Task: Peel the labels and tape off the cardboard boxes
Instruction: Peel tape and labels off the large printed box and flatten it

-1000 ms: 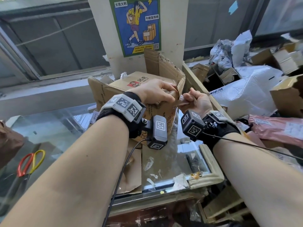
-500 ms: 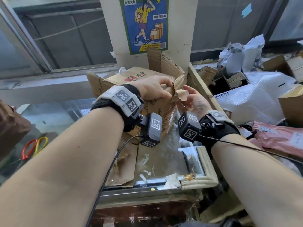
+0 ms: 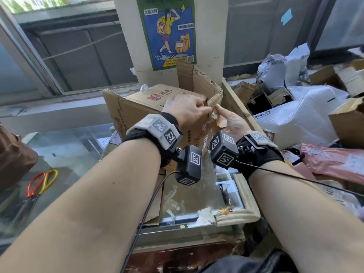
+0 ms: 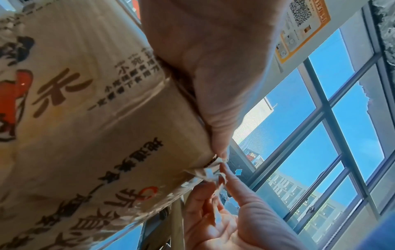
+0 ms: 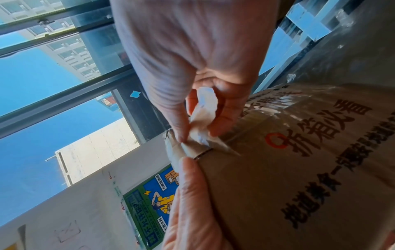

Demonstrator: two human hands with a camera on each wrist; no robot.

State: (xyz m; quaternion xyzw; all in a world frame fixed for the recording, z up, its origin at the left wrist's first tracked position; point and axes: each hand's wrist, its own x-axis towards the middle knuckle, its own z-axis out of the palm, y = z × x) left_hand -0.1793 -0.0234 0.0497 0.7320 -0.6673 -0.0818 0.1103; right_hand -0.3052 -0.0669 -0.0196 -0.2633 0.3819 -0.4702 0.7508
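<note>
A brown printed cardboard box [image 3: 141, 109] stands on the glass table with one flap up. My left hand [image 3: 206, 110] grips its upper right corner, thumb on the front face [image 4: 213, 88]. My right hand [image 3: 216, 113] is turned palm-up beside that corner and pinches a crumpled strip of whitish tape [image 5: 203, 115] between thumb and forefinger. The strip is still stuck to the box corner [image 4: 210, 174], where its end is shredded. Clear tape runs across the printed face of the box [image 5: 299, 169].
Scissors with red and yellow handles [image 3: 39, 184] lie on the glass table [image 3: 69, 150] at the left. Torn paper and tape scraps [image 3: 204, 215] sit near the front edge. White bags, a pink mailer [image 3: 334, 162] and more boxes [image 3: 275, 95] pile up on the right.
My right hand has turned palm-up and come back in close to the box corner, still pinching the tape. The left hand has kept its hold on the corner.
</note>
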